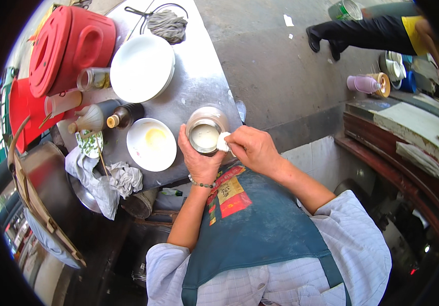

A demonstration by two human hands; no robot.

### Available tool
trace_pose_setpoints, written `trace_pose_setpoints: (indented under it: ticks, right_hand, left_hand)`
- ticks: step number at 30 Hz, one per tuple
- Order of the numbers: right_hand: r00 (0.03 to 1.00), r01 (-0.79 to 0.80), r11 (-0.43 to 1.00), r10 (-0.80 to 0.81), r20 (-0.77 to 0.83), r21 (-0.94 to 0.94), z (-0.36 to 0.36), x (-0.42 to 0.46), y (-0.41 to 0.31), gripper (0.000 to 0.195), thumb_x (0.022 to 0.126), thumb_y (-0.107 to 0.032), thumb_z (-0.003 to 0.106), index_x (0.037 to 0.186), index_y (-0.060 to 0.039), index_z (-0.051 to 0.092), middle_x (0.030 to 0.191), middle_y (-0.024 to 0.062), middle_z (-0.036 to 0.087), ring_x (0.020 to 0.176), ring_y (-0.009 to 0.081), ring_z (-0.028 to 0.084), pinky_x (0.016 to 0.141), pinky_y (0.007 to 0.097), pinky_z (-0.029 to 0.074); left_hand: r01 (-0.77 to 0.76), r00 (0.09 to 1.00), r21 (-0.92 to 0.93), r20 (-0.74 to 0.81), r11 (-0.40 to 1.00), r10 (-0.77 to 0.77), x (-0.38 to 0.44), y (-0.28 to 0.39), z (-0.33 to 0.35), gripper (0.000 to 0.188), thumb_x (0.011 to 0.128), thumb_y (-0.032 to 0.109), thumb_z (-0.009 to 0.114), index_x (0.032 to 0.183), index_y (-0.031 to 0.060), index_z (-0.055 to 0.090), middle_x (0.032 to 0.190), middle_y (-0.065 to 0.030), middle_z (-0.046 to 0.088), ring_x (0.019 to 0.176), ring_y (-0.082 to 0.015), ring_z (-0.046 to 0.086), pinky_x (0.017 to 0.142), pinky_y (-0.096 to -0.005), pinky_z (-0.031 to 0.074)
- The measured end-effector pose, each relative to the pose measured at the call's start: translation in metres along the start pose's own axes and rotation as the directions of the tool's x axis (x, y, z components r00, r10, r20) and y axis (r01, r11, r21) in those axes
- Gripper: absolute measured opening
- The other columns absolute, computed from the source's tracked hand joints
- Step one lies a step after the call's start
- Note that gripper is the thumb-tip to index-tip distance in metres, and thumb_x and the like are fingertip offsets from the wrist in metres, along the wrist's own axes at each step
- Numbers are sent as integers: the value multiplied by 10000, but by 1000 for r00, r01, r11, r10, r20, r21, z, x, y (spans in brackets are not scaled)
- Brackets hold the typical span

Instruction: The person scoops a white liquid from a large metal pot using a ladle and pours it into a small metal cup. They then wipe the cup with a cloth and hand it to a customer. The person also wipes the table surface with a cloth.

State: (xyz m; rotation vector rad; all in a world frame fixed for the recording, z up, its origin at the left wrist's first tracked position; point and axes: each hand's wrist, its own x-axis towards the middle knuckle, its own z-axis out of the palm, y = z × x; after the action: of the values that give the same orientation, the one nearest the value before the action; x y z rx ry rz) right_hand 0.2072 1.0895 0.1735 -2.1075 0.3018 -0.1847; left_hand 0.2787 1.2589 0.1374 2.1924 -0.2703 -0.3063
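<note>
My left hand (200,158), with a beaded bracelet at the wrist, is wrapped around a clear wide-mouthed jar (208,114). The jar has no lid on and holds a whitish substance (204,134). At the right side of its mouth, my right hand (253,147) pinches a small white object (223,142); the fingers hide part of it, and I cannot tell what it is. Left of the jar rests a white bowl (137,147) with a yellowish liquid or residue at its bottom. Behind that bowl is a stack of large white plates or bowls (141,69).
On the metal table (200,61) stand a dark bottle (129,116), a glass jar (99,79), a red lidded bucket (89,38), and a dish of chopped greens (88,144). Crumpled cloths (125,178) lie at the left edge. A person (360,34) is at upper right.
</note>
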Motion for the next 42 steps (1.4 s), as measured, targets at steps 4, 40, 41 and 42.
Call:
trace_pose_setpoints:
  ticks: [4,40,41,42]
  right_hand:
    - [995,7,999,-11,99,34,-25,-3,5,134,838,-47,744,969,-71,727,845,105,675,763,296,685,658,384,546]
    - [789,-614,569,462,405,547,12,58,68,194,1011,-89,602,1113,8,736,997,2,737,928,58,658,798,255,537]
    - [800,-598,548,458,388,585,6,53,61,192,1014,-94,608,1122,6,732,1000,5,738,931,61,662,801,254,538]
    - [817,-571,528,446,367,629,-1,55,49,191,1016,-99,615,1130,3,729,1003,8,739,933,64,665,804,253,538]
  left_hand:
    - [-41,999,28,32,999,40,0,-4,-2,1234,594,283,987,1555,3,265,1477,-235,446,1362,-392,480,1142,-463,393]
    - [-116,971,-155,189,981,144,3,7,-14,1235,575,198,955,1556,-19,238,1560,-194,371,1388,-310,456,1180,-446,368]
    - [-139,966,-203,188,969,178,4,12,-19,1241,578,204,956,1560,-16,230,1565,-196,365,1392,-314,453,1182,-450,368]
    - [-172,958,-245,183,954,220,8,19,-26,1248,580,210,957,1564,-13,221,1571,-198,358,1397,-318,450,1183,-454,369]
